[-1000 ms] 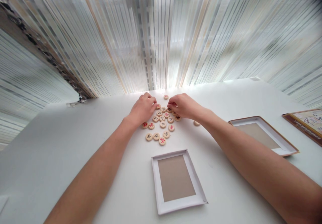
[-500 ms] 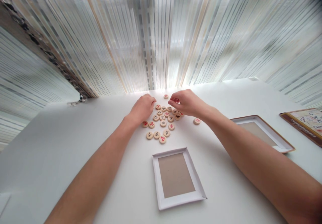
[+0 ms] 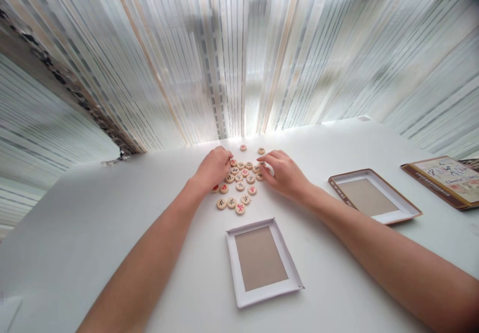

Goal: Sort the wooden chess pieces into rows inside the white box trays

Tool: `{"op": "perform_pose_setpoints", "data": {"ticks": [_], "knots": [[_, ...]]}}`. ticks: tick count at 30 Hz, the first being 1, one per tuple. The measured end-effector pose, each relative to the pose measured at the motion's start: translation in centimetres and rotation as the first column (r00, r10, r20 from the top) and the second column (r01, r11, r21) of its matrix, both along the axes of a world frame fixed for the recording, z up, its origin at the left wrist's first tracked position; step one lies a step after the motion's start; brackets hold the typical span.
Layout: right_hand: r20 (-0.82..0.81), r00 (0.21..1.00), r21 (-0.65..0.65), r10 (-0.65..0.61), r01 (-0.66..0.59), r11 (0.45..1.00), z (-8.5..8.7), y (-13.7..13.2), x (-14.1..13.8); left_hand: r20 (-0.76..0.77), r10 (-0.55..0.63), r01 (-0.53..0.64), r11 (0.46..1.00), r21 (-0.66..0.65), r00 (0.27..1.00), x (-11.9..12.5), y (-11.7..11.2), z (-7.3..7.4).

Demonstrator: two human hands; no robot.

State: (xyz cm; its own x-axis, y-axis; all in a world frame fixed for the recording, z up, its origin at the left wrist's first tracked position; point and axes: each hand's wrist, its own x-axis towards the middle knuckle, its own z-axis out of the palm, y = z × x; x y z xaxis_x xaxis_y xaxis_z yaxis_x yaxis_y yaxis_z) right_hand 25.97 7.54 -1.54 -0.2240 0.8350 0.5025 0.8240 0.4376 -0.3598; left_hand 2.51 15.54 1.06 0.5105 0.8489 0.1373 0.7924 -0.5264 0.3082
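Note:
Round wooden Chinese chess pieces (image 3: 240, 186) with red or black characters lie in a loose cluster on the white table. At the cluster's left edge is my left hand (image 3: 214, 169), its fingers curled in beside a red-marked piece (image 3: 233, 163); what they hold, if anything, is hidden. On the other side my right hand (image 3: 283, 171) has its thumb and forefinger around a piece (image 3: 262, 164) at the cluster's edge. Beyond the hands, one red-marked piece (image 3: 243, 147) and one dark-marked piece (image 3: 261, 150) lie apart.
A shallow white box tray (image 3: 269, 298) with a brown bottom lies in front of the pieces. Right of my right forearm are a brown-edged box part (image 3: 406, 218) and a printed box lid (image 3: 449, 173). A striped curtain (image 3: 239, 64) hangs behind the table (image 3: 112, 223).
My right hand has come down to the right side of the cluster, fingers now around a piece. A dark-marked piece shows behind it. The red-marked piece by my right wrist is out of sight.

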Motion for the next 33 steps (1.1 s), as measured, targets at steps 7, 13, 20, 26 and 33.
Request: {"op": "perform_pose_setpoints", "data": {"ticks": [7, 13, 20, 26, 33], "knots": [[0.033, 0.997, 0.074, 0.068, -0.070, 0.995, -1.0, -0.1, -0.2, 0.010, 0.033, -0.033, 0.999, 0.014, 0.999, -0.2, -0.2, -0.1], [0.058, 0.996, 0.092, 0.063, -0.068, 0.993, -1.2, -0.2, -0.4, -0.005, 0.034, -0.033, 0.998, 0.062, 0.999, 0.2, -0.1, 0.0], [0.080, 0.994, 0.095, 0.072, -0.080, 0.992, -1.1, -0.3, -1.0, 0.007, 0.054, -0.054, 0.996, 0.074, 0.999, -0.2, 0.7, -0.3], [0.123, 0.991, 0.106, 0.057, -0.071, 0.992, -1.1, -0.3, -0.9, 0.089, 0.049, -0.056, 0.994, 0.089, 0.995, -0.4, 0.8, -0.4], [0.189, 0.981, 0.098, 0.051, -0.071, 0.993, -1.0, -0.8, -0.9, 0.120, 0.046, -0.055, 0.996, 0.076, 0.992, -0.7, 1.0, -0.6]]}}
